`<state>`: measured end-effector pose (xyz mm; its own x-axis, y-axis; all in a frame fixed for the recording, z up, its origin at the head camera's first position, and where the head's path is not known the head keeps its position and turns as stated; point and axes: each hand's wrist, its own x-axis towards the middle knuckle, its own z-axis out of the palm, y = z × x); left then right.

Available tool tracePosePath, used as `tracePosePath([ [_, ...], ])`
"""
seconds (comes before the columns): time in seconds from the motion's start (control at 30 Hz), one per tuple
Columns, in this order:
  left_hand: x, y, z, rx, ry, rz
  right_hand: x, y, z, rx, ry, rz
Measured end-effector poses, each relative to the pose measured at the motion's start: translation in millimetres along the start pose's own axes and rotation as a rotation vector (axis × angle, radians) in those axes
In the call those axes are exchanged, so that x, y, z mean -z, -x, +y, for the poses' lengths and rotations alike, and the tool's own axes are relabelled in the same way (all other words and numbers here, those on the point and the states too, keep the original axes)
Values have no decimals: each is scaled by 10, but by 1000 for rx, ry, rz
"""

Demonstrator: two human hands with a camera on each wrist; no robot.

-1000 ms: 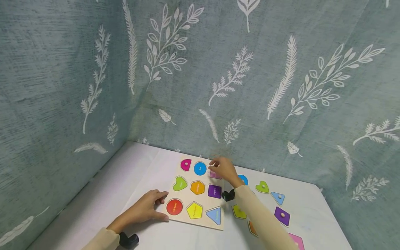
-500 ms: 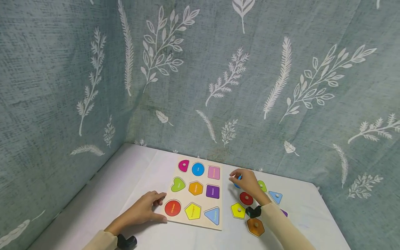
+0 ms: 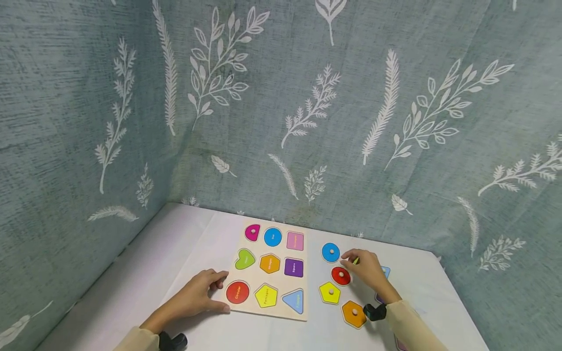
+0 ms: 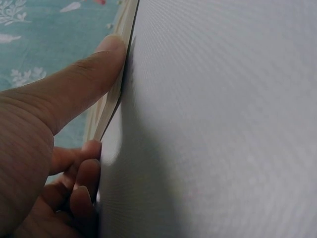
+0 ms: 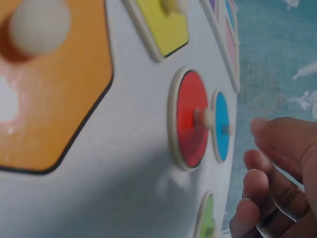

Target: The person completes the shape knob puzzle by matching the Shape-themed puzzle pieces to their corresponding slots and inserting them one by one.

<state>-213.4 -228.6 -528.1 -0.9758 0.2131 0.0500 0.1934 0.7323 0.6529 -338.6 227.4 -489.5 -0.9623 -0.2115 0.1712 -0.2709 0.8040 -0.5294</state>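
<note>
- Beside the puzzle board (image 3: 281,280), we are finding the right hand (image 3: 368,269) hovering past the blue disc (image 3: 326,253), which it was reaching a moment ago; the disc is now lying flat on the worktop (image 3: 322,324), so the work is, we are judging, moving along the loose pieces;
- the green piece (image 5: 207,214) is lying just by the right fingers (image 5: 256,184), which are curling loosely, a narrow gap showing, visibly holding nothing;
- the left hand (image 3: 198,295) is gripping the board's near-left corner.

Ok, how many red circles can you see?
2: one red circle on the board, near left corner, by the left hand; a loose red one on the table, left of the right hand. The right arm could hide another.
</note>
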Motion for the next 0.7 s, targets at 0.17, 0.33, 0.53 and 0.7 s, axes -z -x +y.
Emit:
tracePosePath([
  [0.17, -15, -5, 1, 11, 3, -6, -27, 9, 85, -36, -15, 4],
  [0.33, -16, -8, 7, 8, 6, -4, -50, -27, 143, -56, -39, 0],
  [0.53, 5, -10, 14, 8, 7, -1, -104, -117, 205, -98, -101, 8],
  [0.7, 1, -10, 19, 23, 8, 3, -170, -195, 197, -118, -123, 11],
])
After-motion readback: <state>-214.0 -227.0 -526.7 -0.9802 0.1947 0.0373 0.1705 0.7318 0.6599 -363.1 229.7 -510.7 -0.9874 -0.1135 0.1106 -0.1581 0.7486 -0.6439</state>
